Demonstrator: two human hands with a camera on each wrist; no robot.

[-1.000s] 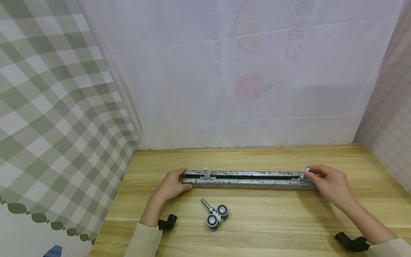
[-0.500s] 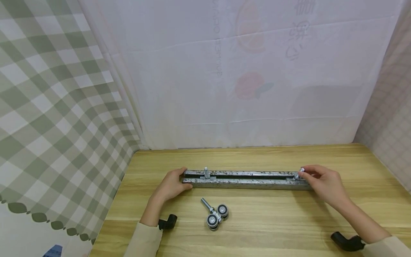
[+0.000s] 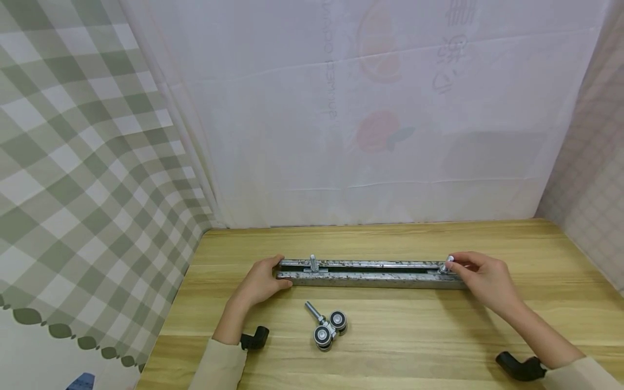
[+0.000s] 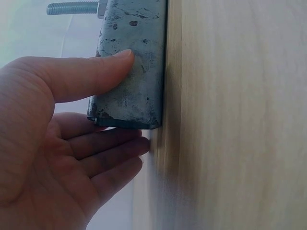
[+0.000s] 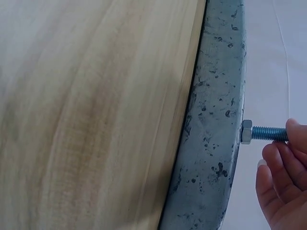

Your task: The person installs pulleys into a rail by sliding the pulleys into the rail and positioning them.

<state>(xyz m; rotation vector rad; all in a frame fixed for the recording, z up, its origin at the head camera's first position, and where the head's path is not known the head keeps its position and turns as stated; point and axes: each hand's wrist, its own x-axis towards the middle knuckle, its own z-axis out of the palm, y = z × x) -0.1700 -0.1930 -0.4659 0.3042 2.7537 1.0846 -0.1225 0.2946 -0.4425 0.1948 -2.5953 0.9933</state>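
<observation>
A speckled metal C-channel rail (image 3: 370, 279) lies lengthwise on the table, its slot facing up. My left hand (image 3: 260, 280) grips its left end, thumb (image 4: 108, 76) on the near side wall and other fingers at the end and far side. From the slot near that end rises one threaded bolt (image 3: 313, 263). Towards the right, my right hand (image 3: 487, 279) pinches the threaded bolt (image 5: 268, 133) of another trolley by its tip, above the hex nut (image 5: 246, 132). This bolt leans slightly right in the head view. The rail's right end is hidden behind the right hand.
A loose roller trolley (image 3: 330, 330) with a threaded stud lies on the wooden table (image 3: 400, 346) in front of the rail. White cloth (image 3: 292, 135) hangs behind the table, and checked cloth (image 3: 97, 141) on the left. Both wrists carry black mounts.
My right hand has moved left, and the pinched bolt has slid left along the rail's slot with it. The left hand, the left bolt and the loose trolley stay in place.
</observation>
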